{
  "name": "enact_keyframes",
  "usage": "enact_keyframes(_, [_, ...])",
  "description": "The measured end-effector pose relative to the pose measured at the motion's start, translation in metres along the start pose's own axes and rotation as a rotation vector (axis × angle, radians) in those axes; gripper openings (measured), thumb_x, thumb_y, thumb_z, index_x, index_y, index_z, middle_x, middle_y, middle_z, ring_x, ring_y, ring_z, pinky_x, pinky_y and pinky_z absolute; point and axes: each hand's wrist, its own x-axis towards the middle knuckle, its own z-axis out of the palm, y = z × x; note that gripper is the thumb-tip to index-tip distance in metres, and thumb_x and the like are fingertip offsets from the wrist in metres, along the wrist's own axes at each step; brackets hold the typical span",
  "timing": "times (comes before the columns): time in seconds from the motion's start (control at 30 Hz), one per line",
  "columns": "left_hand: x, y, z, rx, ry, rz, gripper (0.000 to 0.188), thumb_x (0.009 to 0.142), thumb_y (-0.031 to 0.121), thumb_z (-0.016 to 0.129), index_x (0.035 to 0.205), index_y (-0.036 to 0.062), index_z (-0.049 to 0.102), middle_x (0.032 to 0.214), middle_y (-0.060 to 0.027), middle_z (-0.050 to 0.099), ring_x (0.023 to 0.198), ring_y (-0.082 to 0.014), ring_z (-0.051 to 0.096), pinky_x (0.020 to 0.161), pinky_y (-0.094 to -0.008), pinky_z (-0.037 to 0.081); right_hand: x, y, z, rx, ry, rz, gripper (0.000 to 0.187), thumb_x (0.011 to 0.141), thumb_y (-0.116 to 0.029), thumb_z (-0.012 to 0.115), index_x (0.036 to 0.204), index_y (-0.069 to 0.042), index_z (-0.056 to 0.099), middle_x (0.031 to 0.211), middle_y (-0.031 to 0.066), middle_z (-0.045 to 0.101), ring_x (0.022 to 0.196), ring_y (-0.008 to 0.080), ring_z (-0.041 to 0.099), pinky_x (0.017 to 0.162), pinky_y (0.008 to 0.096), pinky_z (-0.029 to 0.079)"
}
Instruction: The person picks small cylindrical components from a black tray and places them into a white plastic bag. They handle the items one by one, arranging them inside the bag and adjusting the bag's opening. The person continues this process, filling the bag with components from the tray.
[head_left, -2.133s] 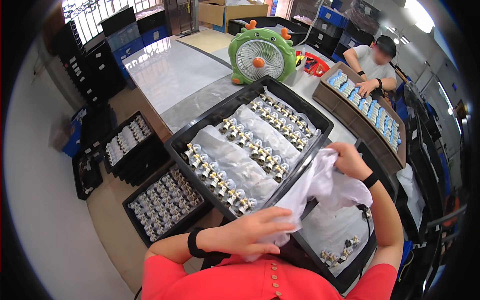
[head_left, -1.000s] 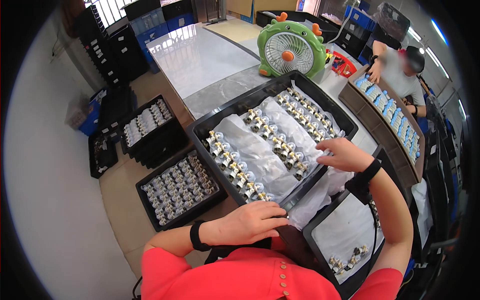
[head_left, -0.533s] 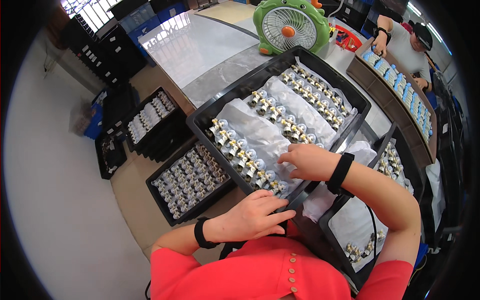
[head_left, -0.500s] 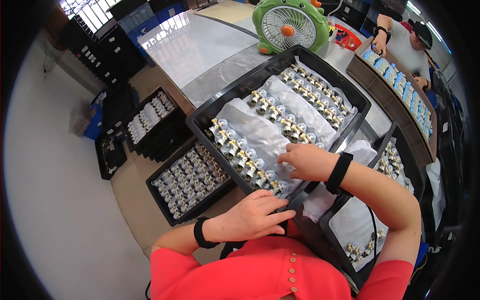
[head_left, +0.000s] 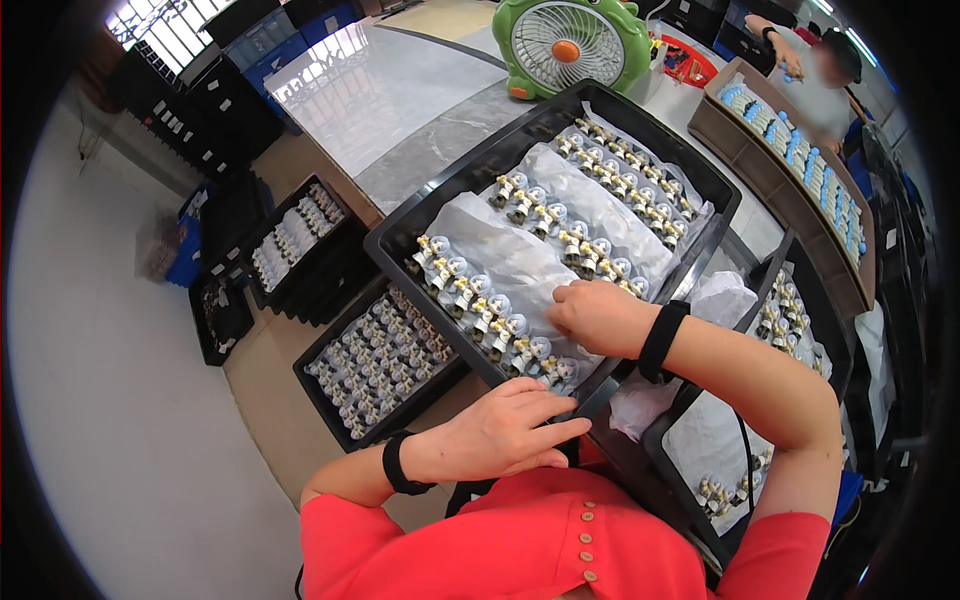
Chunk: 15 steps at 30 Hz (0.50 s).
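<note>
A black plastic tray (head_left: 400, 226) lies tilted in front of me, lined with white tissue paper (head_left: 487, 243). Rows of small figurines (head_left: 481, 307) with clear dome heads, white bodies and yellow details stand or lie on the paper. My right hand (head_left: 605, 318) reaches over the tray's near right part, its fingers bent down and drawn together at the paper; what they pinch, if anything, is hidden. Beside the tray's near corner, my left hand (head_left: 495, 428) lies with loosely spread fingers against the rim, holding nothing.
Stacked trays of figurines (head_left: 375, 365) stand on the floor at left. To the right are another lined tray (head_left: 690, 440) and a brown box (head_left: 775, 170) of blue-and-white items, with a co-worker (head_left: 815, 90) behind. A green fan (head_left: 570, 50) stands on the far table.
My right hand has shifted slightly left and its fingers have drawn closer together. My left hand stays at the tray's corner. The co-worker's hand has lifted from the brown box.
</note>
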Motion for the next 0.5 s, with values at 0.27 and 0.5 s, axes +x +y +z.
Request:
enact_keyframes(0.27, [0.004, -0.007, -0.013, 0.034, -0.064, -0.053, 0.047, 0.084, 0.037, 0.062, 0.118, 0.0046, 0.055, 0.110, -0.0140, 0.055, 0.100, -0.0281, 0.055, 0.091, -0.0400, 0.041, -0.004, 0.001, -0.004, 0.196, 0.054, 0.089, 0.007, 0.070, -0.004, 0.058, 0.077, -0.005, 0.059, 0.084, 0.0142, 0.058, 0.081, 0.0333, 0.060, 0.070, 0.0409, 0.049])
enact_keyframes(0.5, [0.018, -0.021, -0.028, 0.223, -0.178, -0.210, 0.053, 0.087, 0.047, 0.053, 0.117, 0.0028, 0.052, 0.115, -0.0160, 0.052, 0.107, -0.0323, 0.050, 0.093, -0.0412, 0.038, 0.000, 0.011, -0.004, 0.279, 0.179, 0.127, 0.007, 0.071, -0.004, 0.057, 0.077, -0.003, 0.057, 0.079, 0.0140, 0.058, 0.078, 0.0341, 0.059, 0.069, 0.0413, 0.047])
